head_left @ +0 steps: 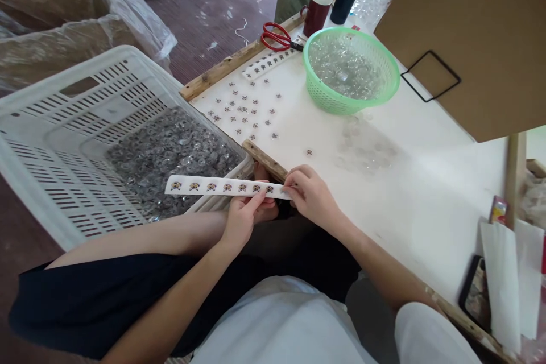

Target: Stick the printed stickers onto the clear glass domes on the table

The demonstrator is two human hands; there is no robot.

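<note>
White strip (219, 186) of little printed faces, your left hand (242, 219) has it pinched, your right hand (313, 198) pinches one end, slotted crate (113, 109) just beside your leg.

It's a white shirt (275, 327) up top, softly creased, with a short, loose right sleeve (429, 333), then dark navy shorts (102, 296), cut wide, and bare left hand (241, 220) and right hand (314, 198)!

The purplish-brown floor (213, 17) is spreading at far left; the white, wood-edged table (430, 199) is reflecting light at right.
</note>
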